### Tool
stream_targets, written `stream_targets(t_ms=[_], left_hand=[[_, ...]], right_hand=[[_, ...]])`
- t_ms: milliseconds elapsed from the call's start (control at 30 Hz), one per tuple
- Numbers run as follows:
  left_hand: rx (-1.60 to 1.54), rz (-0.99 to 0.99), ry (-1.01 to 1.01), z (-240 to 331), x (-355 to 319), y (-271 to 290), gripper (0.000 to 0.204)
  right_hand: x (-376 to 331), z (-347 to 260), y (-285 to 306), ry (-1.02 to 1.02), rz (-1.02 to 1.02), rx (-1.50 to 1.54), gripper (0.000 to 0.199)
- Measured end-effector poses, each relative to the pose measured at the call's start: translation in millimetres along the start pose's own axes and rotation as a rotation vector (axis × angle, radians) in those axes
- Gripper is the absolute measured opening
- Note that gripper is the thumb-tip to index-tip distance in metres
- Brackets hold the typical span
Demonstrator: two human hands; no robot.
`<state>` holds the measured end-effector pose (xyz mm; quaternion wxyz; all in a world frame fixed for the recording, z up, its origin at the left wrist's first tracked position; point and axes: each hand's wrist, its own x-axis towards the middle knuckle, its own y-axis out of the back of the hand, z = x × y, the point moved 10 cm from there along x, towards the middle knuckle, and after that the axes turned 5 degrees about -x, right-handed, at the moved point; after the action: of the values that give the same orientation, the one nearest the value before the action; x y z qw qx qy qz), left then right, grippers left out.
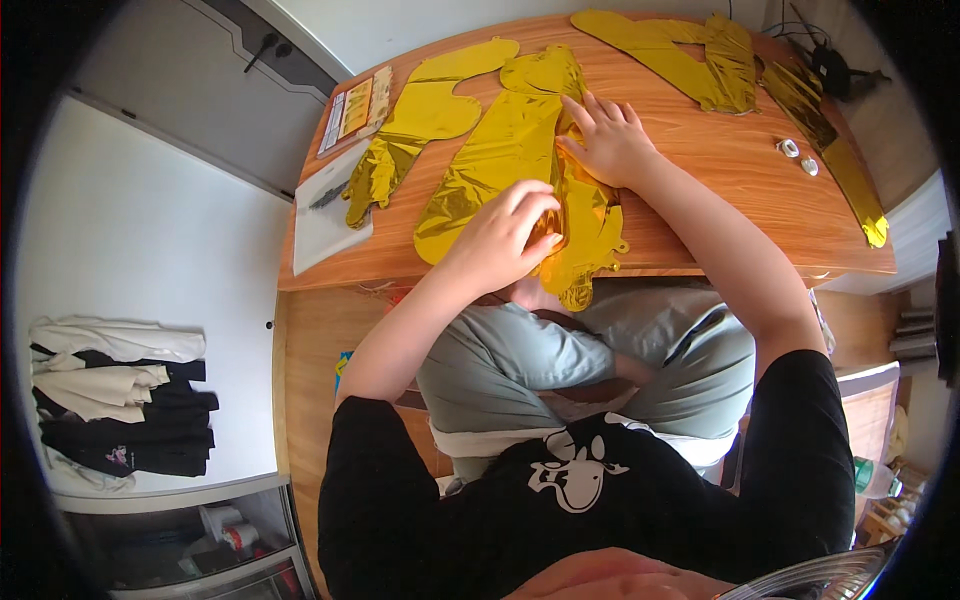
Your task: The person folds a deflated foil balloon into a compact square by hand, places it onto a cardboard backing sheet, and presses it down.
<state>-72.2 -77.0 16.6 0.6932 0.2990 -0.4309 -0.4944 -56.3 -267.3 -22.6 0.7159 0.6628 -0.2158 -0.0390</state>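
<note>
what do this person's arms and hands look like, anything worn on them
The left hand and right hand are ungloved. The forearms are bare too, with no watch or bracelet visible. The sleeves are short and black.

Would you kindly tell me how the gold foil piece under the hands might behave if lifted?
The gold foil piece would probably flop, as its creases suggest thin, limp film. It is likely light for its size, looking flat throughout. Its glossy surface may make it slippery.
</note>
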Motion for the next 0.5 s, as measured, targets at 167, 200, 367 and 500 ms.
stream_targets(t_ms=[167, 200, 367, 500], left_hand=[[0.104, -0.067, -0.134, 4, 7, -6, 0.046], [0.125, -0.082, -0.135, 2, 8, -7, 0.05], [0.116, -0.144, -0.109, -5, 13, -7, 0.059], [0.096, -0.197, -0.089, -12, 16, -7, 0.073]], right_hand=[[1, 0, 0, -0.008, -0.023, 0.014, 0.072], [1, 0, 0, -0.007, -0.024, 0.013, 0.072], [0, 1, 0, -0.013, -0.032, 0.037, 0.072], [0, 2, -1, -0.016, -0.033, 0.023, 0.073]])
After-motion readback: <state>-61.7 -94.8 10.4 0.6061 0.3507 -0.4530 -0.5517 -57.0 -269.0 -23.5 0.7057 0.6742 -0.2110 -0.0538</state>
